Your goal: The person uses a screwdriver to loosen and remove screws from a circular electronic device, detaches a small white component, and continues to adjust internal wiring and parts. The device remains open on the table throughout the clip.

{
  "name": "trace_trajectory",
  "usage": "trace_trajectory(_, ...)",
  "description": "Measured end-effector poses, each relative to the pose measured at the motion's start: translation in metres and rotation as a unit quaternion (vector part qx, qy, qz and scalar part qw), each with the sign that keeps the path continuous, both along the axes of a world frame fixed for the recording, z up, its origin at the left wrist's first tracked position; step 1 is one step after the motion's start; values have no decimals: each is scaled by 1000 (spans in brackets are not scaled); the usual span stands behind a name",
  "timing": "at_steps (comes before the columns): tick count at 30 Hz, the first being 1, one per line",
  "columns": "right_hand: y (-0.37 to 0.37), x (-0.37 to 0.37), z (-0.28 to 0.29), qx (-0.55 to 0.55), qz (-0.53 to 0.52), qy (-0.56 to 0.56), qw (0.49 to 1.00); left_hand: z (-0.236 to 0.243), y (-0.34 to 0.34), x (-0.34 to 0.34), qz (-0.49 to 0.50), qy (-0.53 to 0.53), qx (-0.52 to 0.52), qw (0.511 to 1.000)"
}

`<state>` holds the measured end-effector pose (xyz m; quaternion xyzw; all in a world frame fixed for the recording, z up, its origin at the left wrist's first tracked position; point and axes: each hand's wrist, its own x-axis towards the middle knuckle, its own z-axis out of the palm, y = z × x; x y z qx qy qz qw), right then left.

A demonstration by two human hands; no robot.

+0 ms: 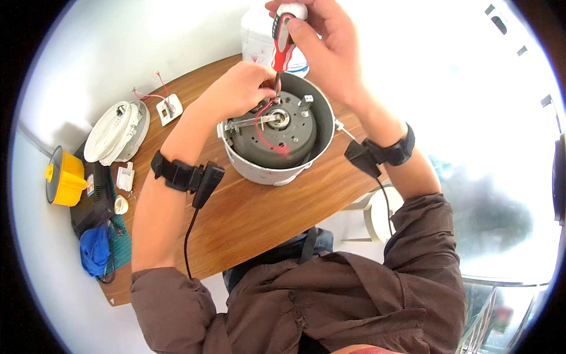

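Observation:
My right hand [333, 50] is closed round the handle of a red and black screwdriver [283, 53], held upright with its shaft pointing down. Fingers curled, my left hand [250, 82] is closed beside the shaft's lower end; what it pinches is hidden. Both hands work over a white round appliance housing [262, 175], probably a rice cooker body, with its open side up. Inside sits a dark grey round metal part [253, 150] with a spring-like centre and a metal strip across it. A red wire [258, 131] curves over this part, its lower end blurred.
At the left of the wooden table [236, 230] lie white round cover parts [112, 135], a white panel [170, 110] with wires, a white plug [125, 176], a black box [91, 203], a yellow container [69, 180] and blue cloth [94, 251]. A white container [253, 38] stands behind the housing.

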<state>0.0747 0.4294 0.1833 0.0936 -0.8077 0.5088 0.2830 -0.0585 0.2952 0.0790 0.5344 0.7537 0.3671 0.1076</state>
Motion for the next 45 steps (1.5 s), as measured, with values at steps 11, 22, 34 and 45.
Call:
trace_trajectory(11, 10, -2, -2, 129, -19, 121, 984, 7, -1, 0, -19, 52, 2, 998)
trace_trajectory(22, 21, -16, -29, -28, 171, 82, 981, 7, -7, 5, 8, 106, -21, 994)
trace_trajectory(34, 6, -21, -20, 31, 84, 102, 991, -5, -7, -1, 17, 99, 36, 994)
trace_trajectory(45, 5, -24, -25, 57, 77, 278, 956, -6, -13, 0, 85, -102, 101, 986)
